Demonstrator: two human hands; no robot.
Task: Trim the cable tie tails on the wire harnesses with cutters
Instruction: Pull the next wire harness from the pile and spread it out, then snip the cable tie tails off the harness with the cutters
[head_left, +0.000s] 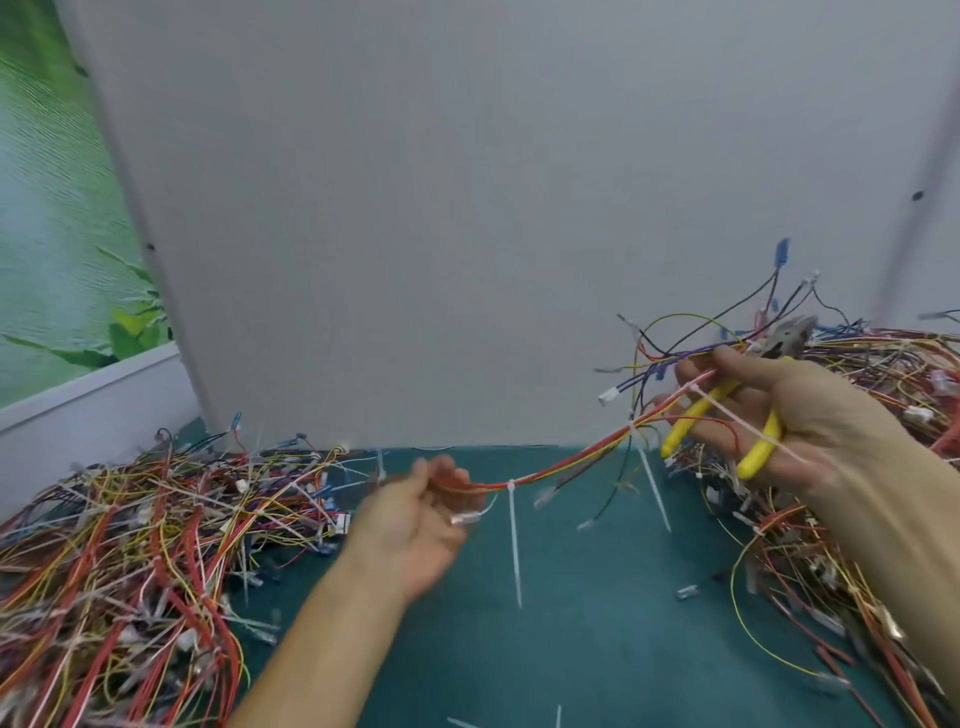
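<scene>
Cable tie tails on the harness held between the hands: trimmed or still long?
Still long: white tails hang untrimmed from the harness stretched between left hand and right hand, which also holds the cutters.

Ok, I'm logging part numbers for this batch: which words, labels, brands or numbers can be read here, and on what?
None can be read.
The cutters in the right hand show no brand on their yellow handles.
The harness, its cable ties and the grey panel show no print.
The white connector is too small and blurred to tell.
</scene>
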